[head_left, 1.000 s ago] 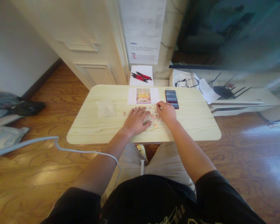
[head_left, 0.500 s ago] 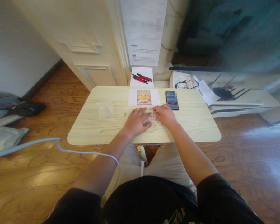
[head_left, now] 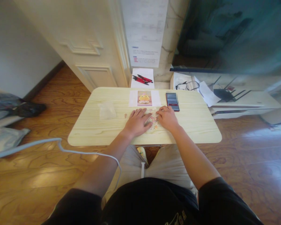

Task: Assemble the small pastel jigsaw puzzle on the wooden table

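Observation:
My left hand (head_left: 137,122) lies flat with fingers spread on a pile of small pinkish puzzle-like pieces (head_left: 154,119) on the pale wooden table (head_left: 96,131). My right hand (head_left: 167,117) rests curled over the right side of the same pile, its fingertips bent down onto the pieces; whether it grips one I cannot make out. Just beyond the hands lies a white sheet with a picture of a yellow figure (head_left: 144,97). A phone (head_left: 172,101) lies to the right of that sheet.
A clear plastic bag (head_left: 106,110) lies on the table's left half. Behind the table are red and black pens on paper (head_left: 142,78), a low white shelf (head_left: 243,100) with cables and a router, and a door. A white cable (head_left: 61,147) crosses the wooden floor at left.
My right hand came down from a raised pinch onto the pile and shifted slightly left. The left hand stayed flat on the pieces.

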Tool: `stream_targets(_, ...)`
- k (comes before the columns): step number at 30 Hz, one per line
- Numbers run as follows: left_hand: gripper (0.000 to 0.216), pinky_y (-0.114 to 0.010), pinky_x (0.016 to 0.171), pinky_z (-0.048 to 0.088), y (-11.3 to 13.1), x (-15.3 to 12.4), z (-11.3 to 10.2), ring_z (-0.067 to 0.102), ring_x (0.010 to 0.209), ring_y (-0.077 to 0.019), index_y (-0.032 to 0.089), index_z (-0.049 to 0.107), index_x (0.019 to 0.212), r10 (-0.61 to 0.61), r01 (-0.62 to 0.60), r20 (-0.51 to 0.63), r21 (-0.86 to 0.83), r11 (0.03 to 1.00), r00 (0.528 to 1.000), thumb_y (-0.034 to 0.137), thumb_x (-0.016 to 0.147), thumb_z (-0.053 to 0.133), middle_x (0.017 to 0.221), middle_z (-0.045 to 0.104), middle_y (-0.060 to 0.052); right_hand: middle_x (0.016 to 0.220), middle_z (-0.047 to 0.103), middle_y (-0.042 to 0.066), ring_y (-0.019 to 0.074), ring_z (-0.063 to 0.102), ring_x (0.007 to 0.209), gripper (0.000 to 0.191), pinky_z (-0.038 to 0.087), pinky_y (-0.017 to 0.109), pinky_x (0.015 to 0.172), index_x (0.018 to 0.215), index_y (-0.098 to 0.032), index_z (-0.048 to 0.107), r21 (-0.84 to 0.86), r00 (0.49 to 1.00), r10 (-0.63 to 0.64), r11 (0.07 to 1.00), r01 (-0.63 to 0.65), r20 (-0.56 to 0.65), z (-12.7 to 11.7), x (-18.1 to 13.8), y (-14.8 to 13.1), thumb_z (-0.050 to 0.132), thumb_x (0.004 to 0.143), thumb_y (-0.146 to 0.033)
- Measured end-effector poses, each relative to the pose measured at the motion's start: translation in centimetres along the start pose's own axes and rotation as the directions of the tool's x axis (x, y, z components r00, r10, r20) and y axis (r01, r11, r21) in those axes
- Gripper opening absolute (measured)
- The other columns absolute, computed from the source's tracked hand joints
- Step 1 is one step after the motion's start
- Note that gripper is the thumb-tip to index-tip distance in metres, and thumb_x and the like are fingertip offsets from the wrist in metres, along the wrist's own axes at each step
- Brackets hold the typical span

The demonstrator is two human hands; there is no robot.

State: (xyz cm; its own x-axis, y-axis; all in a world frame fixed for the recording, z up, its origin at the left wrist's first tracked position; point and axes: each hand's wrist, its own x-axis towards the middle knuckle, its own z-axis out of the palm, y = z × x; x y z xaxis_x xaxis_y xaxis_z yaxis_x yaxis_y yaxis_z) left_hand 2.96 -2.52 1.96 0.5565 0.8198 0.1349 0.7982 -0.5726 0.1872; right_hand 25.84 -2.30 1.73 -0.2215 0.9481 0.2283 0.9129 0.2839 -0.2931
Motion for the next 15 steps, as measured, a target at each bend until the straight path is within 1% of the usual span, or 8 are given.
stream_targets(3, 0.059, -0.058, 0.131, 0.028, -0.2, 0.0, 0.0, 0.040, 0.157, -0.0361, 0.032, 0.057, 0.154, -0.015, 0.015, 0.005, -0.001, 1.000, 1.000, 0.059, 0.102, 0.049, 0.171, 0.043, -0.008, 0.124, 0.070, 0.013, 0.0321, 0.054, 0.117, 0.031, 0.046, 0.048, 0.110, 0.115, -0.020, 0.082, 0.008, 0.999, 0.037, 0.999, -0.037, -0.029, 0.0, 0.2, -0.2, 0.055, 0.101, -0.022)
stream_targets(6, 0.060, -0.058, 0.131, 0.028, -0.1, 0.2, 0.0, 0.040, 0.157, -0.0354, 0.033, 0.055, 0.155, -0.019, 0.019, 0.002, 0.000, 1.000, 1.000, 0.060, 0.103, 0.048, 0.171, 0.043, -0.007, 0.121, 0.069, 0.015, 0.0328, 0.056, 0.116, 0.030, 0.047, 0.048, 0.109, 0.115, -0.018, 0.080, -0.014, 0.993, 0.104, 0.994, -0.105, -0.055, 0.1, 0.8, -0.9, 0.056, 0.102, -0.029)
stream_targets(9, 0.062, -0.057, 0.131, 0.028, 0.3, 0.5, 0.0, 0.040, 0.157, -0.0348, 0.033, 0.054, 0.157, -0.011, 0.011, 0.002, -0.005, 1.000, 1.000, 0.063, 0.103, 0.047, 0.170, 0.043, -0.008, 0.121, 0.069, 0.017, 0.0349, 0.057, 0.119, 0.027, 0.049, 0.049, 0.105, 0.109, -0.019, 0.081, -0.063, 0.983, 0.178, 0.982, -0.180, -0.036, 0.3, 1.4, -1.6, 0.061, 0.099, -0.035)
stream_targets(12, 0.062, -0.057, 0.131, 0.028, 0.3, 0.5, 0.1, 0.041, 0.157, -0.0348, 0.030, 0.053, 0.157, -0.009, 0.009, -0.009, -0.007, 1.000, 1.000, 0.062, 0.103, 0.046, 0.170, 0.043, -0.010, 0.122, 0.068, 0.017, 0.0361, 0.057, 0.122, 0.024, 0.050, 0.048, 0.101, 0.108, -0.020, 0.080, -0.076, 0.969, 0.248, 0.966, -0.248, -0.007, 0.3, 2.0, -2.0, 0.065, 0.096, -0.035)
stream_targets(15, 0.061, -0.057, 0.131, 0.029, 0.1, 0.2, 0.1, 0.041, 0.156, -0.0356, 0.027, 0.055, 0.155, -0.011, 0.011, -0.015, -0.001, 1.000, 1.000, 0.058, 0.102, 0.050, 0.170, 0.043, -0.012, 0.120, 0.070, 0.014, 0.0338, 0.060, 0.119, 0.020, 0.050, 0.046, 0.100, 0.107, -0.021, 0.077, -0.032, 0.948, 0.319, 0.947, -0.318, 0.007, 0.2, 2.4, -2.0, 0.067, 0.093, -0.031)
